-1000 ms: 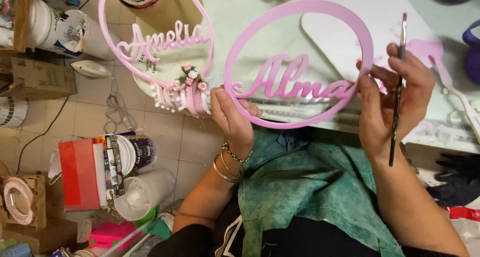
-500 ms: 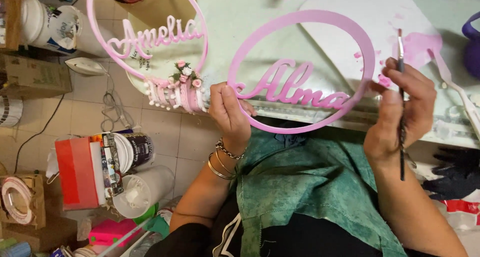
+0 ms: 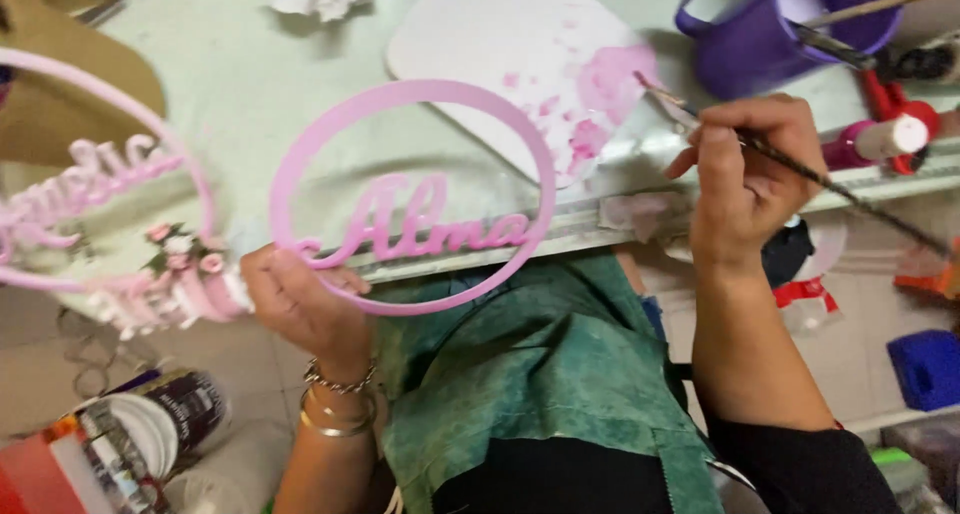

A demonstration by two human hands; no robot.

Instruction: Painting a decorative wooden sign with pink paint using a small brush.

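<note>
My left hand (image 3: 300,299) grips the lower left rim of a pink ring sign (image 3: 410,199) with a cursive name cut across its middle, held upright at the table's near edge. My right hand (image 3: 745,179) pinches a thin paintbrush (image 3: 800,169), its bristle tip over pink paint smears on a white palette board (image 3: 500,59). The brush handle slants down to the right. A green apron covers my lap below both hands.
A second pink ring sign (image 3: 100,204) with small flowers at its bottom lies at the left. A purple cup (image 3: 760,34) holding brushes stands at the back right on the pale green table (image 3: 250,74). Paint tubs (image 3: 150,429) sit on the floor, lower left.
My right hand has swung away from the ring's right rim to the palette, the brush now slanting onto the paint. The view has shifted closer and rightward; my left hand still holds the ring.
</note>
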